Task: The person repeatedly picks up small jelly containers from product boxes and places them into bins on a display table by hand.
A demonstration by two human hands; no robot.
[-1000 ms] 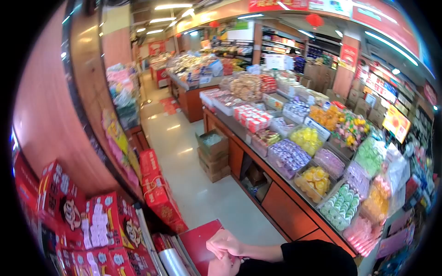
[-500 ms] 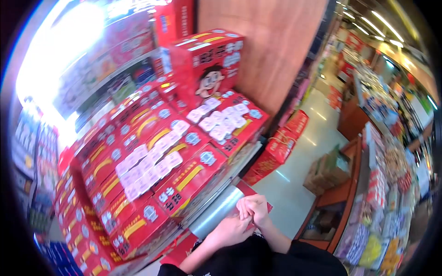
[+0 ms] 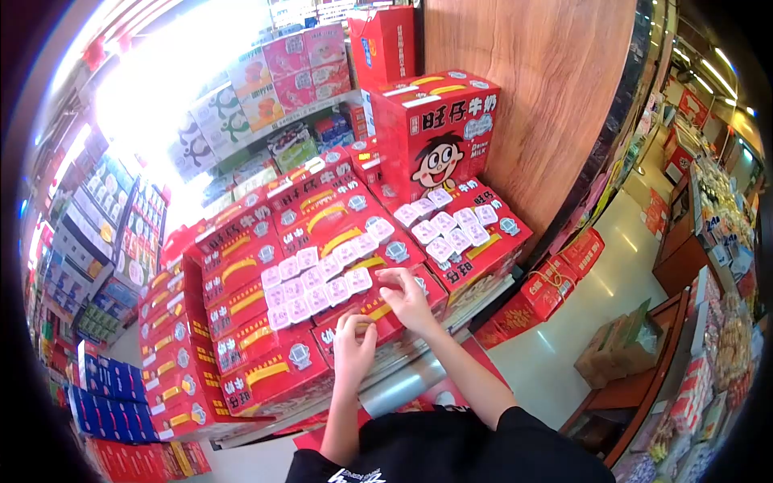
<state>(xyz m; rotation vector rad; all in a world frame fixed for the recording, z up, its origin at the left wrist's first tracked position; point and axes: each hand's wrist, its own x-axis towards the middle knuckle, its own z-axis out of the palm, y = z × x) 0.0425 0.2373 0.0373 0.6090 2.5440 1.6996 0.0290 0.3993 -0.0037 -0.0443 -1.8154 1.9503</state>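
Rows of small white-and-purple tiles [image 3: 315, 291] lie face up on the red milk boxes [image 3: 262, 369]. A smaller group of similar tiles [image 3: 456, 233] rests on a box to the right. My right hand [image 3: 403, 299] is over the boxes, its fingers bent and apart beside the right end of the larger group. Just below that group, my left hand [image 3: 354, 340] hovers with curled fingers spread apart. Nothing shows in either hand. An upright red milk box [image 3: 439, 133] with a cartoon face stands behind the smaller group.
A wooden panel [image 3: 523, 97] rises behind the boxes. Red gift boxes [image 3: 547, 288] stand on the floor to the right, with cardboard cartons [image 3: 618, 351] farther right. Blue boxes [image 3: 113, 398] are stacked at the lower left. Stocked shelves line the back.
My hands were together near my body; they have separated and moved forward over the red boxes. The view has shifted, so the boxes sit farther right in it.
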